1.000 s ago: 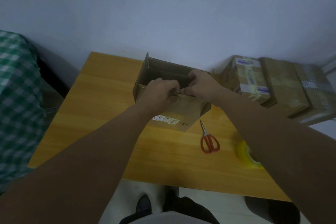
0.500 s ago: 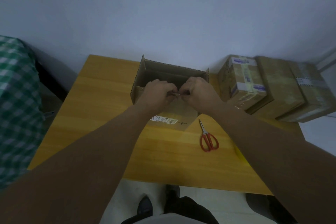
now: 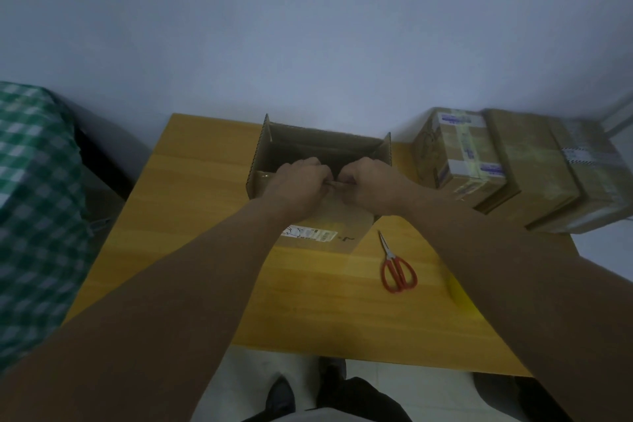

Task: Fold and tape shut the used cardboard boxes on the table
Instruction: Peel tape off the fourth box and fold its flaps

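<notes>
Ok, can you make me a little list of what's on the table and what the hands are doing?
table: yellow wood
open box: brown cardboard, in the middle, top open, not taped
left hand: fingers curled on the box's near edge
right hand: fingers curled on the same edge, close beside the left hand
label: white sticker on the box's near flap
scissors: red handles, lying flat to the right of the open box, nobody touching them
taped boxes: shut and taped, side by side at the far right
</notes>
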